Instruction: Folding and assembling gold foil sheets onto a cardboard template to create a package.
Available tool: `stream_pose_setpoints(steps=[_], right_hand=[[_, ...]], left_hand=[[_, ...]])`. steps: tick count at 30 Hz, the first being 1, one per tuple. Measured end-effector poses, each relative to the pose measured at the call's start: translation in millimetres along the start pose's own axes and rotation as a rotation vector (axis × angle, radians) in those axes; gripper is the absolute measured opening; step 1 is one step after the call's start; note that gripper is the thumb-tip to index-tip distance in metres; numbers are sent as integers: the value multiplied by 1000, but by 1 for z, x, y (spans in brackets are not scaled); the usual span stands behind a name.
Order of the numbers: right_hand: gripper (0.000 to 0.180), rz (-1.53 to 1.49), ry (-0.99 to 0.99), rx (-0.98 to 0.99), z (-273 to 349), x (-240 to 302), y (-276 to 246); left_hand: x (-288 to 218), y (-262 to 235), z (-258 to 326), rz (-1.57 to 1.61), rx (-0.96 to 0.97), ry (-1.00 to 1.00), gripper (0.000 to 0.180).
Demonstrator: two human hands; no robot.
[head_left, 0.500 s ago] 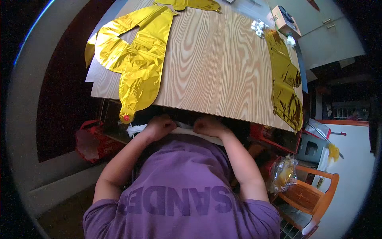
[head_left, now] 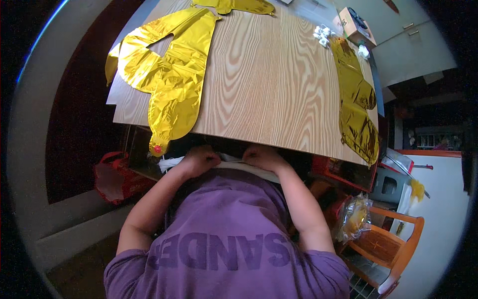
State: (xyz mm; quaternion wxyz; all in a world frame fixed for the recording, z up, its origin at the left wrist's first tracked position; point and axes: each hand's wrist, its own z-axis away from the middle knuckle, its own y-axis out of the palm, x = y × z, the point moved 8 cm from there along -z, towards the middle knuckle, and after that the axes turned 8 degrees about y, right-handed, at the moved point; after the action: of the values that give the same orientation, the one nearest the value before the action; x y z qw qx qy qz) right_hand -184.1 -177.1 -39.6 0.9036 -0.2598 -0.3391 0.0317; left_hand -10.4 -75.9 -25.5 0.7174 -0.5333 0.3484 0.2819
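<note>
My left hand (head_left: 201,160) and my right hand (head_left: 264,159) are low at my waist, just off the table's near edge. Fingers curled in, both hands pinch a strip of white cloth (head_left: 231,165) that stretches between them across my lap. One end of it trails out past my left wrist. Exactly what the fingertips grip is partly hidden by the hands. Ahead and to the left, a flat gold foil balloon (head_left: 177,74) lies on the wood-grain table (head_left: 269,74), its lower end with a red spot hanging over the near edge.
A second gold foil balloon (head_left: 354,92) lies along the table's right side; another gold foil piece (head_left: 239,6) is at the far edge. Small white wads (head_left: 322,35) sit near a cardboard box (head_left: 354,26). A red bag (head_left: 117,177) is at left, a wooden chair (head_left: 383,244) at right.
Both hands stay at the waist with the white cloth, shifting only very slightly. The balloons lie as before.
</note>
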Motion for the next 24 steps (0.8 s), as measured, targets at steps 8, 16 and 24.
stream_pose_setpoints(steps=[8,16,24], right_hand=[[35,10,27,17,14,31,-18],[22,-280,-183,-237,28,30,-12],[36,-1132,-621,-79,122,117,-28]], left_hand=[[-7,-5,3,53,-71,-24,24],[-77,-28,-3,-4,-287,192,20],[-216,-69,36,-442,-265,702,21]])
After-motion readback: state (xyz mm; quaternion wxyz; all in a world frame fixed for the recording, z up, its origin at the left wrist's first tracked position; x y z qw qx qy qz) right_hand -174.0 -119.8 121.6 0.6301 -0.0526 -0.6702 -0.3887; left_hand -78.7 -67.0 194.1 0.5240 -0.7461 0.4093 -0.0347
